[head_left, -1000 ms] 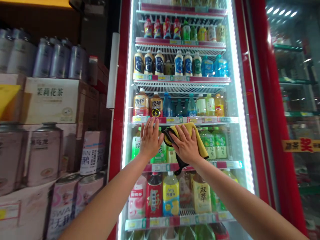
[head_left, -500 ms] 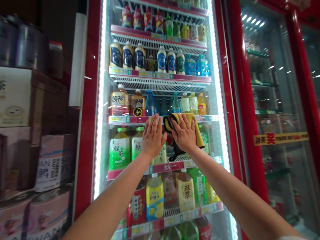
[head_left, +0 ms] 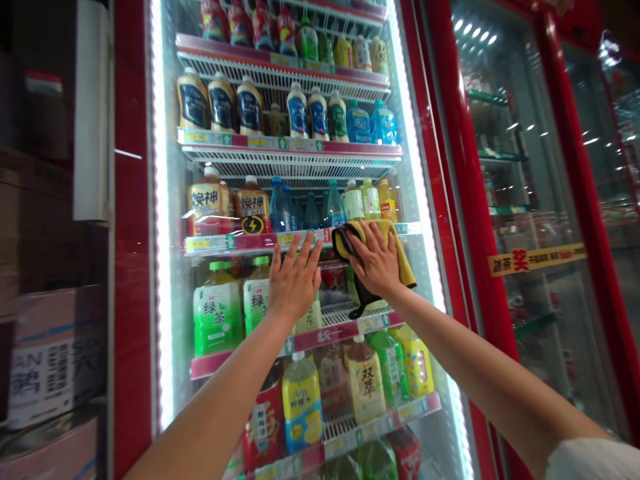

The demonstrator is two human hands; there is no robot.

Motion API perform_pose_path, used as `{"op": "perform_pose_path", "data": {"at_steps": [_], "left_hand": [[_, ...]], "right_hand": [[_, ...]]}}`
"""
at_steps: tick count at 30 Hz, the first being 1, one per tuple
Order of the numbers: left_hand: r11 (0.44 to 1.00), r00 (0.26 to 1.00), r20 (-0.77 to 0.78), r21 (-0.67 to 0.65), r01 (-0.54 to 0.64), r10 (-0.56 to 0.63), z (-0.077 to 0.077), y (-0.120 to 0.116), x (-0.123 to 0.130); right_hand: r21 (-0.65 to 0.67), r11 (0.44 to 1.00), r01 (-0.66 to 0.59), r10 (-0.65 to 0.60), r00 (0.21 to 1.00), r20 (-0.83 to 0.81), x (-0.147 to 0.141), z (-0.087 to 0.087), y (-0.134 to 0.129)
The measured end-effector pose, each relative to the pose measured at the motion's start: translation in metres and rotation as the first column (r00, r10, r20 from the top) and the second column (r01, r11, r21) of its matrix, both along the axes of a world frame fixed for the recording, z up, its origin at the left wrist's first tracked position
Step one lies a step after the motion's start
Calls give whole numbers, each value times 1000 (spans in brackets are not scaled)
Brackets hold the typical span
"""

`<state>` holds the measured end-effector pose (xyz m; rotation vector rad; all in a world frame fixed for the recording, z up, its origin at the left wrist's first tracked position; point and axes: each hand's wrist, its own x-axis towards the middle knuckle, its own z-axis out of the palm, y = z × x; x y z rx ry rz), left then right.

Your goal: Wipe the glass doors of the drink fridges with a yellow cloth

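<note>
Both arms stretch forward and up from the bottom of the view to the glass door (head_left: 430,200) of a red-framed drinks fridge (head_left: 133,267). The left hand (head_left: 293,280) lies flat on the glass, palm forward, fingers (head_left: 306,248) spread apart and pointing to about 1 o'clock, holding nothing. Just beside it, at its 2 o'clock, the right hand (head_left: 377,260) presses a yellow cloth (head_left: 400,257) against the glass, fingers splayed over it and pointing to about 11 o'clock. The cloth sits at mid-height of the door, over the third shelf rail; a dark corner of it hangs below the wrist, toward 6 o'clock.

Behind the glass, at 10 o'clock from the left hand, two orange bottles (head_left: 210,207) carry the characters 焕神, one with a lightning mark. At 8 o'clock from that hand stand green tea bottles (head_left: 215,317) labelled 绿茶. Below, at 6 o'clock from the right hand, a brown bottle (head_left: 364,383) reads 双萃, and a yellow one (head_left: 301,407) beside it shows lemon pictures. The neighbouring fridge door, at 3 o'clock, bears a yellow strip (head_left: 537,259) with a red 奖. At far left, a carton (head_left: 55,360) shows partial letters "AN" and 鹅.
</note>
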<state>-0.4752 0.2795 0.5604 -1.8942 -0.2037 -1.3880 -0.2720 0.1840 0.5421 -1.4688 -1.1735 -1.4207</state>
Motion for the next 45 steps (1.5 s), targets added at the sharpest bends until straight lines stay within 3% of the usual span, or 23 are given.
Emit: {"op": "perform_pose_path", "data": {"at_steps": [3,6,9,12,14,16,19,22,27,29,33,37,40,42,45], "left_hand": [[999,1000,-4,-17,27,-28,0,-1,1],[998,998,-6,-30,63,-63,1,0,1],[997,997,-10,-27,78,-78,2,3,1],[996,996,7,-10,94,-94,2,3,7],[995,995,8,3,104,-104,1,-2,18],[994,994,-19,12,105,-104,0,-10,33],[997,990,-118,-1,79,-78,0,-26,59],[999,974,-225,-33,32,-38,0,-37,78],[1000,968,-252,-2,11,-11,0,-35,88],[1000,972,-232,10,29,-26,-1,-32,88],[998,976,-214,23,57,-51,-3,-29,90],[996,974,-214,26,80,-73,-2,-29,90],[997,976,-203,18,81,-76,-2,-30,89],[996,977,-201,20,83,-77,-2,-32,89],[995,976,-203,30,91,-83,-1,-33,89]], "right_hand": [[124,992,23,-4,989,-151,23,9,-2],[211,976,52,9,962,-275,33,-9,-2],[83,995,61,-45,984,-173,33,-21,-6],[-48,996,75,-78,996,-46,45,-1,-14],[-17,995,96,-98,989,-112,59,16,-19],[37,992,120,-108,967,-230,71,20,-23],[73,986,147,-111,924,-365,76,2,-26],[10,992,123,-112,929,-353,69,-12,-30],[-122,990,70,-101,957,-271,82,15,-46],[-102,990,101,-131,927,-351,91,23,-49],[21,992,127,-99,861,-499,91,17,-39],[23,999,47,-33,908,-419,92,30,-35],[-13,1000,12,-16,930,-368,113,42,-46],[4,1000,22,-19,924,-381,130,35,-55],[9,999,49,-42,925,-378,148,9,-60]]}}
